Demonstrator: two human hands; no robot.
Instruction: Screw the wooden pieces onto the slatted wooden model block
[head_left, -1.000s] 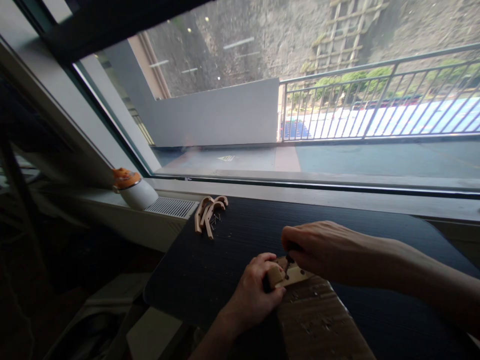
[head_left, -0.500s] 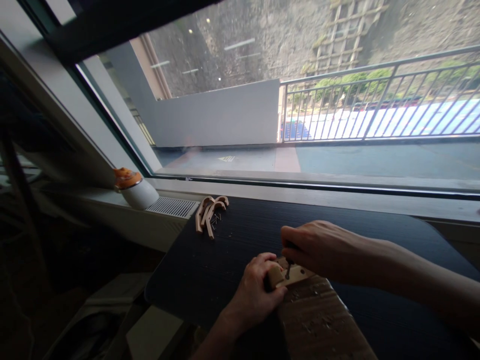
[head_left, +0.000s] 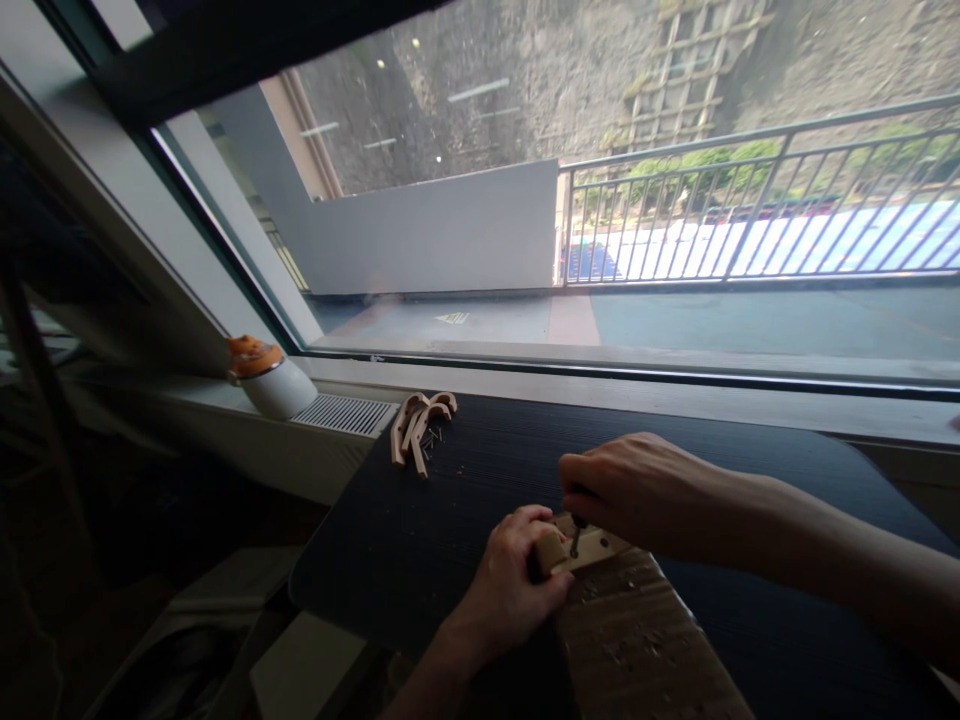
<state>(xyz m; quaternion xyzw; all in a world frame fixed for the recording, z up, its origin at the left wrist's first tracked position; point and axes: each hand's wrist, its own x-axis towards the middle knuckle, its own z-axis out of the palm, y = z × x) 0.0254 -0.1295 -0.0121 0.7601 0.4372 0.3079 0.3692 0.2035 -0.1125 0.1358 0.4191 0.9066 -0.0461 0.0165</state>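
My right hand [head_left: 630,485] is closed round the dark handle of a screwdriver [head_left: 577,540], most of which the fingers hide. The thin shaft points down and meets a pale wooden hook [head_left: 600,546] with a hole showing in its flat part. Fingers and thumb of my left hand [head_left: 514,575] wrap round the raised end of that hook, pressing it to the end of a brown wood-grained block [head_left: 645,630]. Small holes and marks dot the block's top. The screw under the tip is too small to make out.
Several curved wooden hooks [head_left: 411,430] lie at the far left of the dark table [head_left: 360,560], beside loose screws [head_left: 433,440]. A white object with an orange top [head_left: 262,370] stands on the sill by a vent grille [head_left: 345,413]. A large window rises behind.
My right hand has turned and lifted very slightly with the screwdriver. My left hand, the hook and the block stay in place.
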